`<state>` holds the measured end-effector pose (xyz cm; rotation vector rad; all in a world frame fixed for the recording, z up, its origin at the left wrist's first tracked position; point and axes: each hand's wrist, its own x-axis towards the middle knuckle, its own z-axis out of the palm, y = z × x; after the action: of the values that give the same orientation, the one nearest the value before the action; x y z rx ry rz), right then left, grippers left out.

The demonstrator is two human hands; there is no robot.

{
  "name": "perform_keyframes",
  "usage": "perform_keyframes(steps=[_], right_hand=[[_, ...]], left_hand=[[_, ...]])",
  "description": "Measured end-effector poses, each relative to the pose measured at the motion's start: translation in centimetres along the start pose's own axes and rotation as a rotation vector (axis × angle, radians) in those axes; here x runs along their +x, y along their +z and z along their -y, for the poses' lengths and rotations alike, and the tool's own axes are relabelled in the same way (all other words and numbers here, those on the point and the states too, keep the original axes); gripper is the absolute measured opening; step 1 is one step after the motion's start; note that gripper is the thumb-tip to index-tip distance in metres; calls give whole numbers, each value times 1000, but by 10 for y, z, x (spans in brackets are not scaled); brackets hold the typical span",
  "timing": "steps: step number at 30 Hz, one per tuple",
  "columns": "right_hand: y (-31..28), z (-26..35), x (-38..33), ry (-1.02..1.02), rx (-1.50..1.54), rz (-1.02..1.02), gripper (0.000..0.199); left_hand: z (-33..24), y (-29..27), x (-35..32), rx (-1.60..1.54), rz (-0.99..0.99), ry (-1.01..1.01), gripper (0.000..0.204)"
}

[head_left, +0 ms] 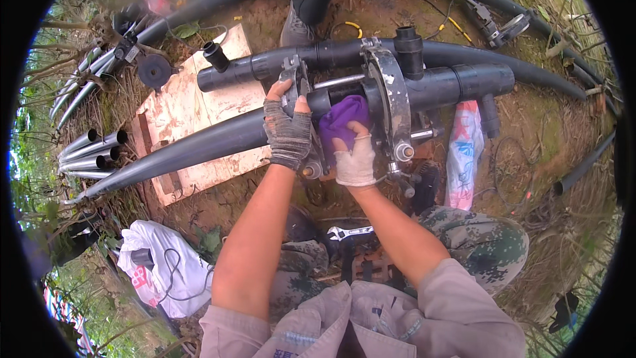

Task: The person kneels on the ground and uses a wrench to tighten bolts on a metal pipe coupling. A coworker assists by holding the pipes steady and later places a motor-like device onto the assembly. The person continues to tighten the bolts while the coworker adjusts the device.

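Long black plastic pipes (199,146) cross the frame's centre on a pale wooden board (192,103) over bare soil. A white-and-red plastic bag (464,149) lies right, another white bag (159,262) lower left. The gloved left hand (288,134) grips the metal pipe clamp (391,103); the right hand (354,159) presses a purple cloth (344,119) against the pipe end.

Even daylight, soft shadows, sharp centre, bent edges (dark fisheye rim)

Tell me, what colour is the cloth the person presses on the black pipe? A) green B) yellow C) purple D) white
C: the right hand, in a pale fingerless glove, presses a purple cloth against the black pipe held in the metal clamp.
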<state>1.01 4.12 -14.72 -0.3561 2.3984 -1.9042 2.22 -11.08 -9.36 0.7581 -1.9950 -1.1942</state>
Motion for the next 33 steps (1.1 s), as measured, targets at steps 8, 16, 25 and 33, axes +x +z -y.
perform_keyframes(steps=[8, 16, 25, 33], right_hand=[[14, 33, 49, 146, -30, 129, 53], [-4, -41, 53, -441, -441, 258, 40], [22, 45, 51, -74, -300, 106, 38], [37, 62, 96, -113, -498, 318, 41]], left_hand=[[-5, -1, -4, 19, 9, -18, 42], [-4, 1, -3, 18, 13, -23, 43], [-2, 2, -1, -95, 10, -19, 42], [-4, 1, -3, 4, -8, 24, 42]])
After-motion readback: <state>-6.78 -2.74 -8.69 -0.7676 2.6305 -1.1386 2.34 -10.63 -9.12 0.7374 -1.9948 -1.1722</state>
